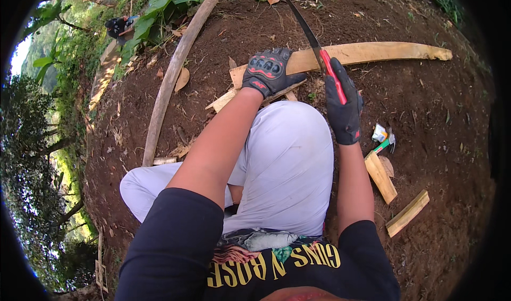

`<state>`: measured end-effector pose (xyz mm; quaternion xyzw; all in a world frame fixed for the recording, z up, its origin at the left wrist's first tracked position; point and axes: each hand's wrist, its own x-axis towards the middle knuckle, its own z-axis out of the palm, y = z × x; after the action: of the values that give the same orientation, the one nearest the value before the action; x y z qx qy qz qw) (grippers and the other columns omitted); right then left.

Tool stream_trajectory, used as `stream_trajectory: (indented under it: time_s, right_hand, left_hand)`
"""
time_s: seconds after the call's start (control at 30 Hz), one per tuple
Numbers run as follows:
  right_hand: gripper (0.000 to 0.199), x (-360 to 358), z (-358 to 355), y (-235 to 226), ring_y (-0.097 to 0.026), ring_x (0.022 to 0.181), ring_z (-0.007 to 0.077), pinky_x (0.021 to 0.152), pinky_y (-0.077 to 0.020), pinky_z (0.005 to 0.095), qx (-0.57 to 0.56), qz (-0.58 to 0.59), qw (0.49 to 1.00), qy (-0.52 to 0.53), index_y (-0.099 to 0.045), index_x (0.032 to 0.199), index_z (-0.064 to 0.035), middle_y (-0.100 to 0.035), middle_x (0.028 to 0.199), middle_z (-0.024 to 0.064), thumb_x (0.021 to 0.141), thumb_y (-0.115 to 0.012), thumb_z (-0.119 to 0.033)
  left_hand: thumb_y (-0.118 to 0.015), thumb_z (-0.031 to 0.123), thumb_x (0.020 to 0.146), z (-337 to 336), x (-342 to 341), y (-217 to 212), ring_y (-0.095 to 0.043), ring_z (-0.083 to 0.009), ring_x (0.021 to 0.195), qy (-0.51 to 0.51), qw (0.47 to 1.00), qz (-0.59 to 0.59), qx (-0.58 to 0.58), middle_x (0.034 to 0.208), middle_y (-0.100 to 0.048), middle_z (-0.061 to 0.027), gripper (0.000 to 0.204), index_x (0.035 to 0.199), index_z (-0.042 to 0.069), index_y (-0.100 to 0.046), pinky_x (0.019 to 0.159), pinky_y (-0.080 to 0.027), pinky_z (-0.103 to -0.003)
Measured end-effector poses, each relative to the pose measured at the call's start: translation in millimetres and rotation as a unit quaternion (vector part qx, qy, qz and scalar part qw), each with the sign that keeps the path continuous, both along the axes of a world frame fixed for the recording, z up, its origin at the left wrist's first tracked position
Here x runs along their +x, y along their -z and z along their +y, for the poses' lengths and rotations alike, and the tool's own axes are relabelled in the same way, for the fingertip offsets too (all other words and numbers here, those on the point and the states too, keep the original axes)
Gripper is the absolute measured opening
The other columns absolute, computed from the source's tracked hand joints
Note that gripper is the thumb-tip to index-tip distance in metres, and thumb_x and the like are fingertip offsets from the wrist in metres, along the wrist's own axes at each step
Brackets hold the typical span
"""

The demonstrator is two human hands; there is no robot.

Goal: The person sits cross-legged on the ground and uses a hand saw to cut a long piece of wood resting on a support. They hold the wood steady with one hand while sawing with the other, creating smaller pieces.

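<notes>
A long pale wooden board (383, 52) lies on the soil in front of my knee, running off to the right. My left hand (268, 73), in a black glove with red trim, grips the board near its left end, thumb stretched along the near edge. In my gloved right hand (343, 106) is the red handle of a hand saw (304, 25). Its dark, slightly curved blade points away from me and crosses the board's far edge to the right of my left hand. Whether the teeth touch the wood is not clear. Thin wood strips (222, 99) lie under and beside the board's left end.
A long weathered pole (178, 69) lies at the left. To my right are a green-handled hammer (381, 146), a small white packet (379, 132) and wood offcuts (408, 213). Broad-leaved plants (159, 5) grow at the far left, near a dark bundle (114, 28).
</notes>
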<state>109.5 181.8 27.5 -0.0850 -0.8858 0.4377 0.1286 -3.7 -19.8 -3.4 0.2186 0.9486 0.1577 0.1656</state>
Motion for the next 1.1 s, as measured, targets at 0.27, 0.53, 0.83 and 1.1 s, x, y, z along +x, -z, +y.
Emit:
stream_trajectory:
  time_s: [0.27, 0.53, 0.83, 1.1]
  right_hand:
    - [0.044, 24, 6, 19, -0.074, 0.127, 0.0325, 0.105, -0.0576, 0.0433, -0.005, 0.047, 0.999, 0.005, -0.066, 0.151, -0.009, -0.075, 0.14, 0.019, 0.108, -0.068, -0.016]
    - [0.048, 167, 27, -14, -0.073, 0.127, 0.0309, 0.107, -0.0559, 0.0423, -0.002, -0.064, 0.998, 0.028, -0.065, 0.152, -0.0043, -0.074, 0.141, 0.0201, 0.105, -0.07, -0.012]
    - [0.045, 34, 8, 33, -0.076, 0.124, 0.029, 0.102, -0.0581, 0.041, -0.055, 0.042, 0.997, 0.029, -0.067, 0.151, -0.0092, -0.077, 0.136, 0.0168, 0.107, -0.069, -0.017]
    - [0.046, 60, -1, 44, -0.073, 0.129, 0.0337, 0.105, -0.0574, 0.0433, -0.052, 0.011, 0.998, 0.044, -0.067, 0.15, -0.0103, -0.075, 0.14, 0.0188, 0.104, -0.071, -0.014]
  left_hand:
    - [-0.072, 0.074, 0.09, -2, 2, 12, -0.071, -0.0364, 0.125, -0.003, 0.999, 0.053, 0.005, 0.136, -0.073, -0.0193, 0.086, 0.147, 0.009, -0.064, 0.109, -0.055, -0.049]
    - [-0.072, 0.073, 0.09, -3, 3, 10, -0.071, -0.0362, 0.125, -0.004, 0.999, 0.039, 0.007, 0.135, -0.073, -0.019, 0.085, 0.146, 0.009, -0.064, 0.11, -0.054, -0.049]
    - [-0.072, 0.073, 0.09, -1, 1, 9, -0.071, -0.0362, 0.125, -0.004, 0.999, 0.04, 0.0, 0.135, -0.073, -0.0196, 0.086, 0.147, 0.009, -0.064, 0.108, -0.055, -0.049]
    - [-0.074, 0.074, 0.088, -2, 2, 14, -0.072, -0.0358, 0.124, -0.008, 0.999, 0.047, 0.0, 0.137, -0.073, -0.0175, 0.085, 0.146, 0.011, -0.066, 0.107, -0.056, -0.05]
